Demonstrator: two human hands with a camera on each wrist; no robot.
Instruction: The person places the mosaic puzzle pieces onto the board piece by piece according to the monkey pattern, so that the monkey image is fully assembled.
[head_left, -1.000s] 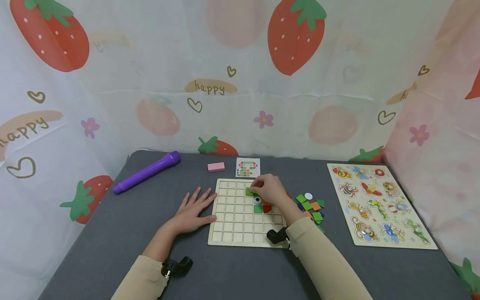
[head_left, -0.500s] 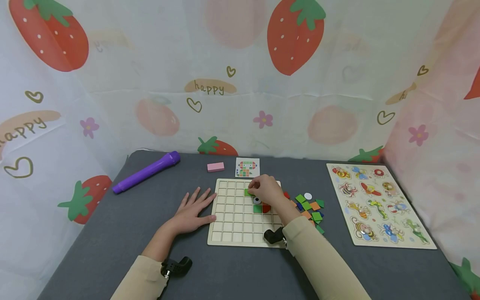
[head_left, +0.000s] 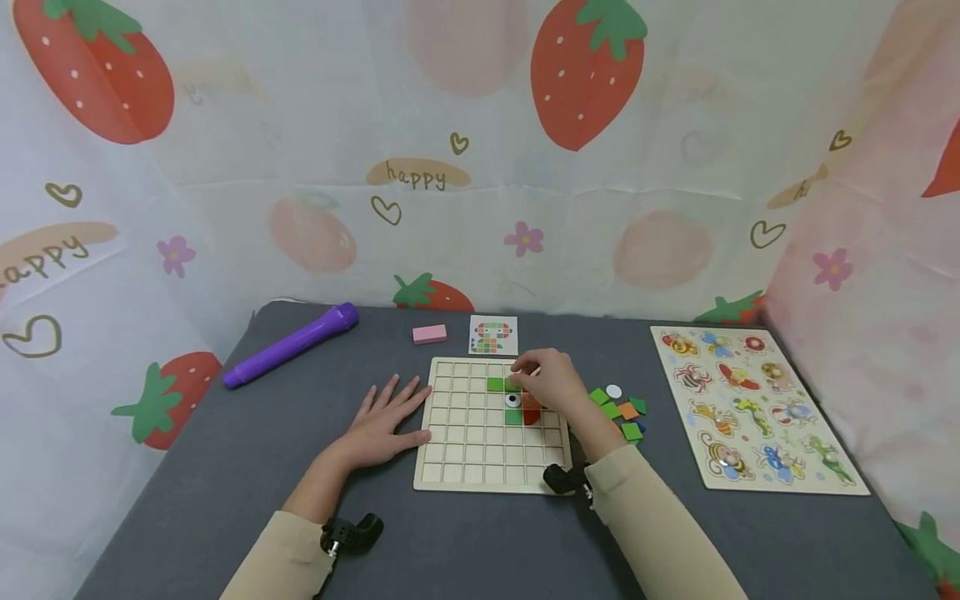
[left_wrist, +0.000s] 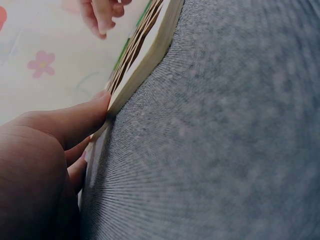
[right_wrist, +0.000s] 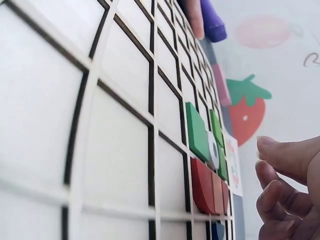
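Note:
My left hand [head_left: 386, 427] lies with fingers spread on the table, its thumb and fingertips at the left edge of the wooden grid board [head_left: 455, 473]. In the left wrist view the thumb [left_wrist: 82, 117] touches the board's side. My right hand [head_left: 553, 385] hovers over the board's upper right, fingers loosely bent; in the right wrist view thumb and forefinger are apart with nothing between them. Beside its fingertips, green tiles [head_left: 496, 384] sit in a row. Below them are a white eye tile [head_left: 512, 401], a darker green tile [head_left: 513, 417] and a red tile [head_left: 532, 415].
Loose green, orange and blue tiles [head_left: 632, 432] and a white disc [head_left: 614, 392] lie right of the board. Behind it are a pattern card [head_left: 493, 335] and a pink block [head_left: 429, 334]. A purple marker [head_left: 291, 346] lies back left, an insect puzzle board [head_left: 757, 408] far right.
My right hand has let go of a green tile, which now sits in the row, and has drawn back to the right. The left hand stays in place.

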